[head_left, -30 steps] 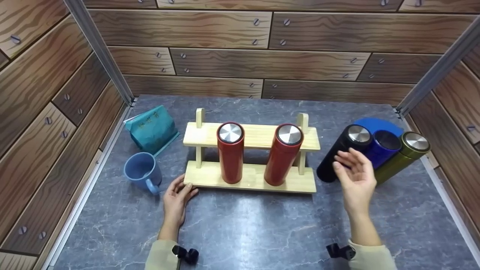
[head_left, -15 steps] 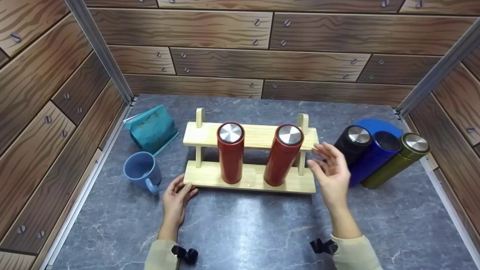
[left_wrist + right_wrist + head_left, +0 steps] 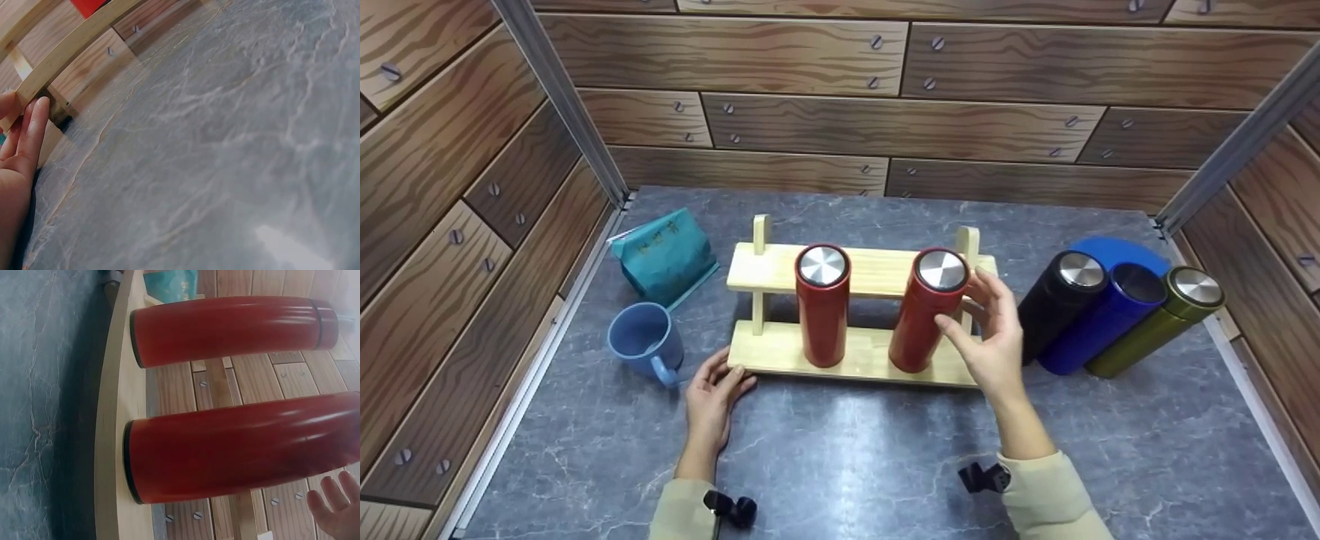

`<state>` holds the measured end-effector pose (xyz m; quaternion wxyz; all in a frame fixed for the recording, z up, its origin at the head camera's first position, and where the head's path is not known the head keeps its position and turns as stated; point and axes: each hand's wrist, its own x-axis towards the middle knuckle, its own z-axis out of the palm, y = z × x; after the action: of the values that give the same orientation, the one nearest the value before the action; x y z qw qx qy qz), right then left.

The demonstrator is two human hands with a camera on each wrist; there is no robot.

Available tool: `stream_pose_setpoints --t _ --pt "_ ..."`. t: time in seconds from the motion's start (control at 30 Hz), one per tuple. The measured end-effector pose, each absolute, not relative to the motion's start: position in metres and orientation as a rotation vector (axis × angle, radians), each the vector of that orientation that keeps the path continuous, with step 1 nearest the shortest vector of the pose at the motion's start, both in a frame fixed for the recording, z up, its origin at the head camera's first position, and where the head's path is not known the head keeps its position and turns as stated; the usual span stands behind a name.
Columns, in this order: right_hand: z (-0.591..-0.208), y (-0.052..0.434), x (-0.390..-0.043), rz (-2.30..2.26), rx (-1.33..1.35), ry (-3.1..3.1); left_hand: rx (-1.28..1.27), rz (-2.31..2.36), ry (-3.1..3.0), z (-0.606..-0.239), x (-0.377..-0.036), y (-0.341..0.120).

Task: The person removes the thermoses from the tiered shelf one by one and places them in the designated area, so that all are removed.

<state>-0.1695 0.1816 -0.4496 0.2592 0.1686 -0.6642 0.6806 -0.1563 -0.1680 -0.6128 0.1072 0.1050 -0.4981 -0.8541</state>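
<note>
A two-tier wooden rack (image 3: 862,356) carries two red thermos bottles standing on its lower board. My left hand (image 3: 711,397) pinches the rack's front left corner, thumb above and fingers beneath, as the left wrist view (image 3: 22,152) also shows. Beside the right-hand red thermos (image 3: 916,322), my right hand (image 3: 994,345) is spread with relaxed fingers, the thumb overlapping its side in the head view. In the right wrist view the fingertips (image 3: 329,495) show just beyond that thermos's upper part. The left-hand red thermos (image 3: 823,322) stands apart, untouched.
Right of the rack stand a black thermos (image 3: 1046,307), a blue thermos (image 3: 1099,322) and an olive-green thermos (image 3: 1147,330). A blue round object (image 3: 1117,251) lies behind them. On the left are a blue mug (image 3: 641,337) and a teal pouch (image 3: 667,255). Wood-patterned walls enclose the table.
My right hand has moved left from the black thermos to the right-hand red thermos. My left hand keeps its place at the rack's corner.
</note>
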Motion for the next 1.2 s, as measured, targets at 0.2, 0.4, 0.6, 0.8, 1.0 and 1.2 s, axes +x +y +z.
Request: stream_pose_setpoints --t 0.2,0.4,0.6,0.8,1.0,1.2 --pt "-0.444 0.171 -0.171 1.813 0.466 -1.858 0.303 -2.511 -1.466 -0.612 -0.157 -0.168" --pt "-0.431 0.159 -0.164 1.772 0.401 -1.896 0.307 -2.515 -1.458 -0.613 -0.157 -0.169" --pt "-0.429 0.153 -0.163 1.674 0.315 -1.918 0.324 -2.507 -1.458 -0.613 -0.157 -0.168" --pt "-0.432 0.158 -0.162 1.7 0.287 -1.833 0.322 -2.522 -1.451 -0.613 -0.157 -0.168" --pt "-0.442 0.177 -0.161 1.779 0.215 -1.775 0.332 -2.524 -1.441 -0.612 -0.157 -0.168" --pt "-0.436 0.189 -0.149 1.75 0.224 -1.711 0.336 -2.522 -1.447 -0.613 -0.157 -0.168"
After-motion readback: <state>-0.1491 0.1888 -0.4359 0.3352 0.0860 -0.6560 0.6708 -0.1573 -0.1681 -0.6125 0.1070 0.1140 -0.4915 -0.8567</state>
